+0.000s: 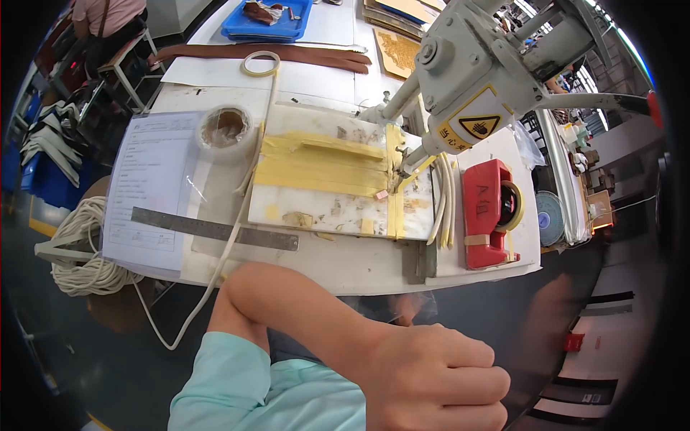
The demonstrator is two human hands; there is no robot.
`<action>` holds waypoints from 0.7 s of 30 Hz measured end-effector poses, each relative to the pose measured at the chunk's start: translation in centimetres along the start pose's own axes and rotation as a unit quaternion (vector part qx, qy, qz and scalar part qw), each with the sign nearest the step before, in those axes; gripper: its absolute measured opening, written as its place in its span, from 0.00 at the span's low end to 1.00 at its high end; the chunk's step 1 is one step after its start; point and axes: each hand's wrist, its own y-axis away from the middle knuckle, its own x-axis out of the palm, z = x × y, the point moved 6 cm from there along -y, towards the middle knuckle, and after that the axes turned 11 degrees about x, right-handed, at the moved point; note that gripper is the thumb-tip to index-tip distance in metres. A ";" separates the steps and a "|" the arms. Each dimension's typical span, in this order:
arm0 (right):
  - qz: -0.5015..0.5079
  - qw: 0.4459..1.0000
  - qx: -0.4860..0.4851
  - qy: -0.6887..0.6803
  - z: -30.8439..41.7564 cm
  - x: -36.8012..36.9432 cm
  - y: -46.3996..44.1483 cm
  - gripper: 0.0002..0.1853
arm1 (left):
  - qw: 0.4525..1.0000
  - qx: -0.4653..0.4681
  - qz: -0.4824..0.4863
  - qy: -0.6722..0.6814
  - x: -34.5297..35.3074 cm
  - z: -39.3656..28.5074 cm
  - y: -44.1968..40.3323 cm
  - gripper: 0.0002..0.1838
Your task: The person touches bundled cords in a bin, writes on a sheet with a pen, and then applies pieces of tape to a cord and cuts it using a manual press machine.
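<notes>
My left hand is close to the camera, its forearm crossing in front of my body. The fingers are curled into a fist, and their inner side is hidden. Past the left wrist, a small patch of skin shows beside clear plastic below the table edge; it may be my right hand, but its fingers cannot be made out. Beyond, on the table, lies a white board with yellow tape strips and a small pink piece. A grey press with a warning label reaches over the board's right part.
A steel ruler lies across a printed sheet, near a clear tape roll. Right of the board stands a red tape dispenser. A blue tray and brown strips lie behind. Coiled cord hangs left.
</notes>
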 end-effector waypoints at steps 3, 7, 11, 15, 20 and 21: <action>-0.026 0.999 -0.015 -0.032 1.2 -1.4 0.5 0.28 | 0.999 -0.030 -0.018 0.034 -0.6 0.7 -0.1 0.15; 0.026 1.000 0.004 0.007 5.5 -7.7 0.0 0.29 | 0.999 -0.002 -0.039 0.005 -0.6 0.1 0.2 0.14; 0.004 1.000 -0.022 0.004 6.6 -8.9 0.7 0.30 | 0.989 -0.109 -0.022 0.098 0.3 0.4 0.1 0.14; 0.085 0.991 0.025 -0.102 6.0 -8.5 0.4 0.28 | 0.998 -0.052 -0.008 0.022 1.2 -0.3 -0.1 0.12; 0.112 0.993 0.043 0.021 4.9 -6.3 1.0 0.37 | 0.995 -0.009 0.099 -0.028 2.3 -0.2 -0.1 0.10; 0.144 0.985 0.092 0.006 4.9 -6.6 0.7 0.38 | 0.996 -0.064 0.048 -0.030 2.7 -0.5 0.4 0.09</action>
